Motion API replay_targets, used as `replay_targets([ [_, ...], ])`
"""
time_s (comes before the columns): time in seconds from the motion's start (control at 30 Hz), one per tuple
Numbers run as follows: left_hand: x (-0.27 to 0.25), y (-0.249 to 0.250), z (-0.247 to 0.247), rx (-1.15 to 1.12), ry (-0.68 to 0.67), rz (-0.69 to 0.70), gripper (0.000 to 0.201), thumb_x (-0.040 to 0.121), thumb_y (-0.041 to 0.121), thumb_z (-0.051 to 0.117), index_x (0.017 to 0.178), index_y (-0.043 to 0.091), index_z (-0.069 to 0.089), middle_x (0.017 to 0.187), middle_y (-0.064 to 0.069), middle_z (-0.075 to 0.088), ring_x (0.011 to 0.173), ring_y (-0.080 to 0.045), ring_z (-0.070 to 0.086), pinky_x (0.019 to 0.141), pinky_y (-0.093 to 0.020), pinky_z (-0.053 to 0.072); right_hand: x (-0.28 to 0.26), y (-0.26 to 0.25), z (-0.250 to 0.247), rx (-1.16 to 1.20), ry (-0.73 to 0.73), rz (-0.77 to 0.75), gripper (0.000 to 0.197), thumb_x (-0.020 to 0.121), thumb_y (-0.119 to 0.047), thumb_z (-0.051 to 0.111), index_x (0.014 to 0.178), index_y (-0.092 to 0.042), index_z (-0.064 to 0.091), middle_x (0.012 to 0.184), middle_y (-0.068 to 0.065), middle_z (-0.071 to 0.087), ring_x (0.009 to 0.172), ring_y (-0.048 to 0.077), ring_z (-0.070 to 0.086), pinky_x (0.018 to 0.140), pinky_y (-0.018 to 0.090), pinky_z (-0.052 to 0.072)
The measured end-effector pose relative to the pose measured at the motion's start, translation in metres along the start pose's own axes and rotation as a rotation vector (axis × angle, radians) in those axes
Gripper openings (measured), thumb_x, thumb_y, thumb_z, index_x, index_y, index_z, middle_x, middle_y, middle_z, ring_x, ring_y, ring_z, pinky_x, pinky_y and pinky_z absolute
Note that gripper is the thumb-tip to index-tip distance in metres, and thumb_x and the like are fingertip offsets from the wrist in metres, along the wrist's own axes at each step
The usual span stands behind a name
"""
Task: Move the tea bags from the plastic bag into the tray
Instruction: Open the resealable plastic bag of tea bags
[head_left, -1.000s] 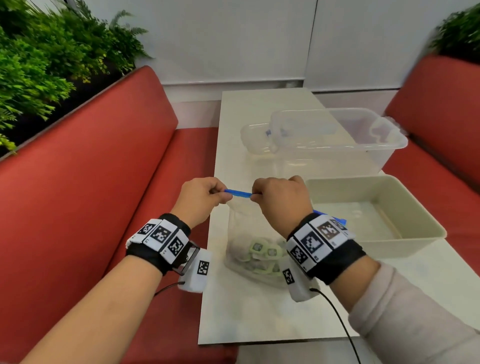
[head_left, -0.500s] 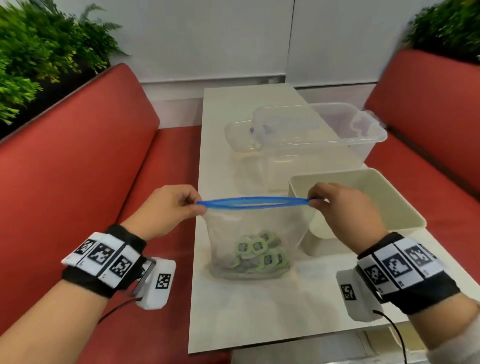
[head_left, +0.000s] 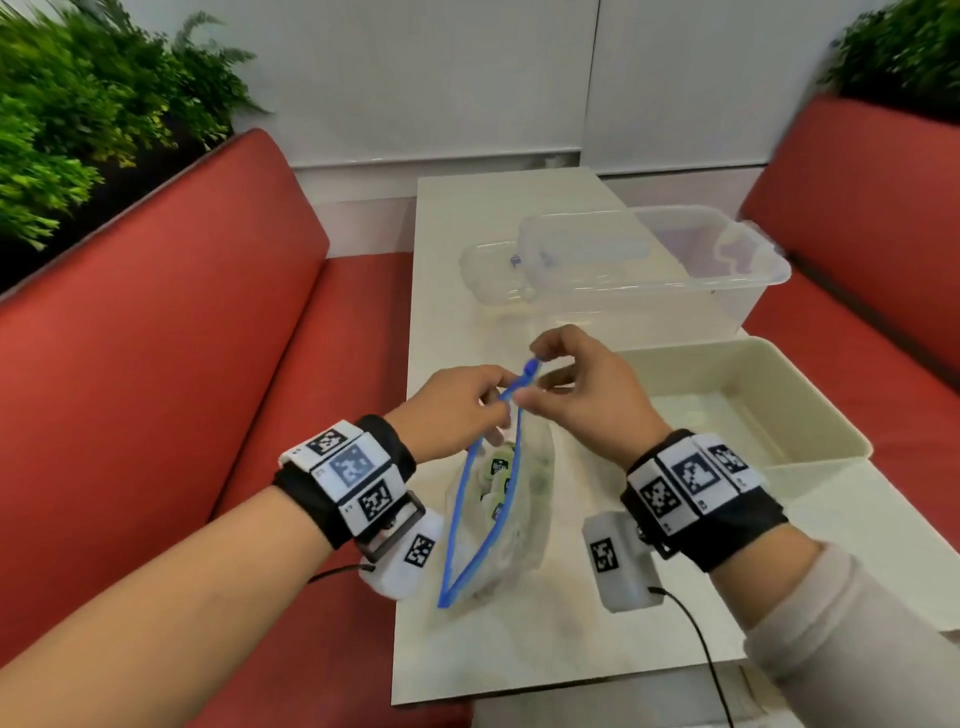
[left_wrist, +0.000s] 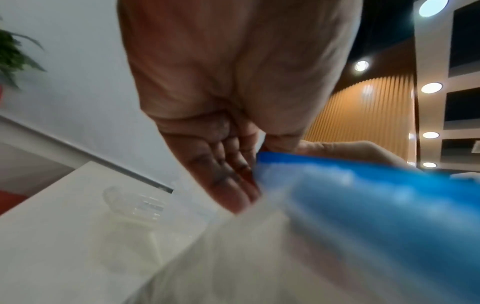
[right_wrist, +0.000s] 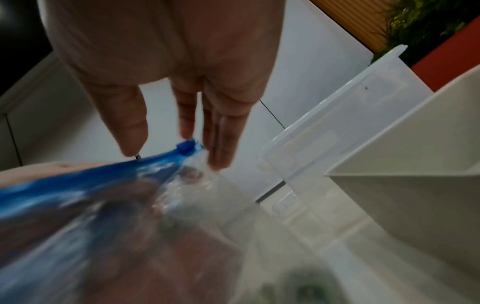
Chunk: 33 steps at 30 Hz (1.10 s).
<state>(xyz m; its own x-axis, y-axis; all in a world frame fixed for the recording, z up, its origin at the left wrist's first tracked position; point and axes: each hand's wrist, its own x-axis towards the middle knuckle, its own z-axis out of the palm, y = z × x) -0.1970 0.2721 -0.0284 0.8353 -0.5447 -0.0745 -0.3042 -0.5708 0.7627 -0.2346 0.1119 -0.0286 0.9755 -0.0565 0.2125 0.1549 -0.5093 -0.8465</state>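
A clear plastic bag (head_left: 524, 499) with a blue zip strip (head_left: 467, 509) stands on the white table, its mouth turned end-on to me. Several green tea bags (head_left: 500, 466) lie inside, a green blur (right_wrist: 306, 288) in the right wrist view. My left hand (head_left: 498, 410) pinches the strip just below its far end. My right hand (head_left: 535, 371) holds that far end at the blue slider (right_wrist: 186, 147), thumb on one side and fingertips on the other. The strip's near end (head_left: 444, 603) hangs free. The beige tray (head_left: 826, 415) sits to the right with nothing in it.
A large clear plastic bin (head_left: 675, 291) stands behind the tray, and a small clear container (head_left: 488, 270) lies to its left. Red benches (head_left: 208, 364) flank the narrow table (head_left: 519, 649). Cables run from both wrist cameras over the table's near edge.
The hands held the zip stretched wide by its two ends. My left hand has let go of its end and now pinches beside my right hand. The bag has swung end-on.
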Motion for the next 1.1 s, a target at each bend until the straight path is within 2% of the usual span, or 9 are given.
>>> replay_targets([
  [0.1,0.001,-0.007,0.008,-0.125,0.054,-0.053,0.02,0.095,0.02,0.049,0.091,0.008,0.066,0.067,0.0,0.058,0.059,-0.009,0.063,0.059,-0.032,0.058,-0.007,0.007,0.009,-0.129,0.027,0.131,0.06,0.067,-0.029,0.08,0.117,-0.016,0.049,0.106,-0.004,0.051,0.086,0.013,0.056,0.073,0.023,0.045],
  [0.23,-0.006,-0.014,0.014,-0.431,0.041,-0.154,0.032,0.097,0.025,0.045,0.072,0.013,0.058,0.075,0.0,0.061,0.071,-0.012,0.063,0.06,-0.032,0.053,-0.012,0.015,0.006,-0.198,-0.105,0.168,0.013,0.084,-0.014,0.059,0.096,-0.015,0.063,0.074,-0.004,0.062,0.067,0.014,0.057,0.06,0.019,0.042],
  [0.3,-0.009,-0.018,0.014,-0.623,-0.043,-0.179,0.036,0.099,0.028,0.04,0.068,0.015,0.053,0.077,0.001,0.062,0.077,-0.013,0.064,0.066,-0.032,0.052,-0.014,0.02,0.004,-0.114,-0.168,0.187,0.014,0.09,-0.008,0.051,0.088,-0.014,0.063,0.066,-0.003,0.062,0.056,0.012,0.056,0.052,0.012,0.041],
  [0.43,-0.013,-0.025,0.023,-1.109,-0.144,-0.2,0.036,0.097,0.033,0.032,0.077,0.013,0.054,0.081,0.002,0.062,0.076,-0.008,0.066,0.065,-0.023,0.054,-0.021,0.024,0.002,0.176,-0.231,0.291,0.02,0.093,-0.004,0.049,0.075,-0.011,0.056,0.059,0.004,0.058,0.046,0.014,0.05,0.048,0.017,0.04],
  [0.63,-0.012,-0.039,0.047,-1.649,0.075,-0.094,0.024,0.074,0.027,0.06,0.086,0.011,0.075,0.091,-0.001,0.074,0.084,-0.013,0.071,0.073,-0.028,0.058,-0.033,0.04,0.008,0.141,-0.167,0.418,0.03,0.091,-0.021,0.056,0.064,-0.015,0.046,0.051,-0.001,0.05,0.043,0.013,0.044,0.046,0.024,0.034],
  [0.77,-0.006,-0.055,0.055,-1.72,0.284,-0.118,0.03,0.094,0.015,0.038,0.106,0.012,0.065,0.097,-0.001,0.073,0.087,-0.009,0.07,0.079,-0.022,0.057,-0.044,0.045,0.015,0.349,-0.229,0.503,0.04,0.096,-0.022,0.049,0.056,-0.015,0.047,0.047,0.003,0.045,0.035,0.013,0.041,0.041,0.021,0.031],
  [0.87,-0.005,-0.066,0.063,-1.663,0.334,-0.252,0.031,0.1,0.017,0.033,0.117,0.008,0.056,0.105,-0.006,0.068,0.092,-0.014,0.067,0.089,-0.029,0.052,-0.041,0.042,0.025,0.692,-0.143,0.509,0.024,0.097,-0.013,0.044,0.077,-0.015,0.058,0.054,-0.003,0.058,0.05,0.01,0.052,0.051,0.023,0.039],
  [1.0,-0.012,-0.074,0.066,-1.29,0.222,-0.566,0.019,0.094,0.028,0.049,0.088,0.013,0.059,0.065,0.004,0.057,0.053,-0.005,0.049,0.053,-0.017,0.039,-0.034,0.039,0.031,0.895,-0.056,0.474,0.016,0.095,-0.004,0.045,0.094,-0.016,0.055,0.068,-0.002,0.07,0.061,0.009,0.064,0.066,0.03,0.046],
  [1.1,-0.017,-0.071,0.058,-1.201,0.128,-0.624,0.021,0.093,0.021,0.05,0.073,0.013,0.052,0.05,0.007,0.051,0.037,-0.001,0.042,0.035,-0.012,0.034,-0.037,0.038,0.036,0.907,-0.051,0.437,0.023,0.09,0.004,0.05,0.098,-0.017,0.054,0.076,0.003,0.071,0.062,0.011,0.065,0.062,0.028,0.052],
])
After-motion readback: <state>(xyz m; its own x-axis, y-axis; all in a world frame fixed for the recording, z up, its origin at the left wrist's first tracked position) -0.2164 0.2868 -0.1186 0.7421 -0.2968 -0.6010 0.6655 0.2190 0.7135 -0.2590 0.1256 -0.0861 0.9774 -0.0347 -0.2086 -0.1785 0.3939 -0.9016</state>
